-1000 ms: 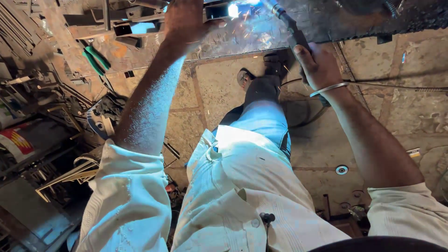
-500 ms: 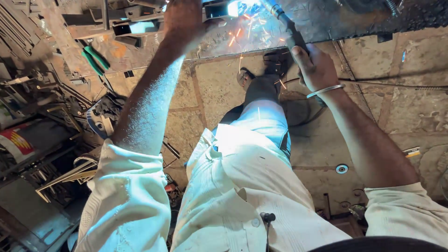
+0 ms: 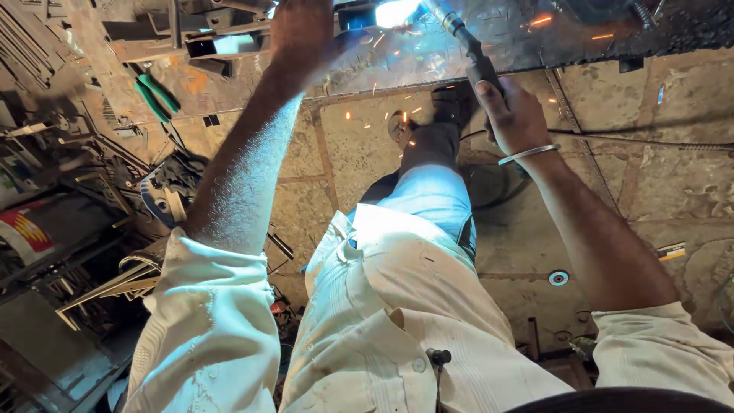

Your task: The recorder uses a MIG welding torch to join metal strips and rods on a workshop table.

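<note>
Steel plate table (image 3: 535,38), rusty and scuffed, runs across the top of the head view; it is the landmark for everything below.

Right hand (image 3: 514,115): closed fully around the grip of a welding torch (image 3: 468,47). Torch angles up and left from the fist, tip at the plate's surface. Metal bangle (image 3: 527,154) on that wrist, just below the table edge.

Arc (image 3: 396,11): bright blue-white glare at the torch tip, on the table near its top edge. Orange sparks (image 3: 375,115) scatter off the edge and down over the floor.

Left hand (image 3: 302,34): on the table, left of the arc, palm down over the metal pieces there. Fingers run out of frame at the top, so cannot tell how far they are curled or whether they grip anything.

Square tube offcuts (image 3: 206,44): lying on the table, left of the left hand.

Green-handled pliers (image 3: 157,95): on the table's left end, well apart from both hands.

Stone slab floor (image 3: 657,183): below the table. Small round disc (image 3: 558,278) lies on it, well below the table edge, near the right forearm.

Scrap and metal strips (image 3: 99,287): piled on the floor below the table's left end.
</note>
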